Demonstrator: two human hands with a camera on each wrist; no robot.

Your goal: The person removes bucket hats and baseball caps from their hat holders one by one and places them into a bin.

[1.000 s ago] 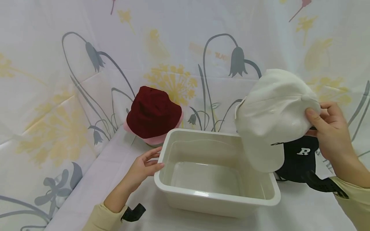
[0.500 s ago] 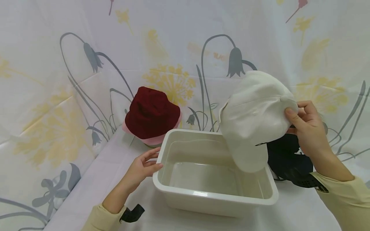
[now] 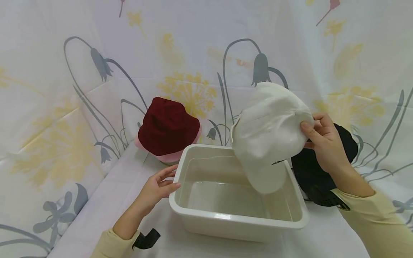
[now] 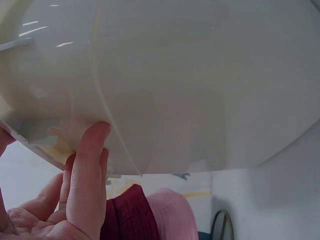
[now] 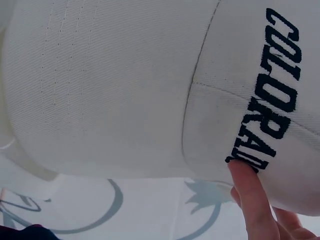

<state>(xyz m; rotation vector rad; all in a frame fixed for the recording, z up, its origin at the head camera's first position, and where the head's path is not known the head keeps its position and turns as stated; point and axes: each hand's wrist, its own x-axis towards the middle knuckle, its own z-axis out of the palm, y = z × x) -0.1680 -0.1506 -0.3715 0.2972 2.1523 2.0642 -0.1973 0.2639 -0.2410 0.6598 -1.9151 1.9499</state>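
Observation:
My right hand point(image 3: 326, 147) pinches a white baseball cap point(image 3: 271, 125) by its crown, thumb on the near side. The cap hangs tilted, its brim pointing down into a white plastic basin point(image 3: 238, 218). Dark lettering on the cap's front point(image 5: 280, 95) shows in the right wrist view, a finger touching its lower end. My left hand point(image 3: 156, 190) holds the basin's left rim, thumb at the rim and fingers against the outer wall point(image 4: 190, 100). Behind the right hand a black cap point(image 3: 309, 172) is partly hidden.
A dark red bucket hat point(image 3: 167, 125) sits on a pink hat point(image 3: 171, 157) behind the basin's left corner. The white-covered table point(image 3: 155, 215) runs up to a flowered cloth backdrop point(image 3: 200, 43).
My right hand has carried the white cap leftward, so its brim hangs farther over the basin. The left hand stays at the rim, and the view shifts slightly.

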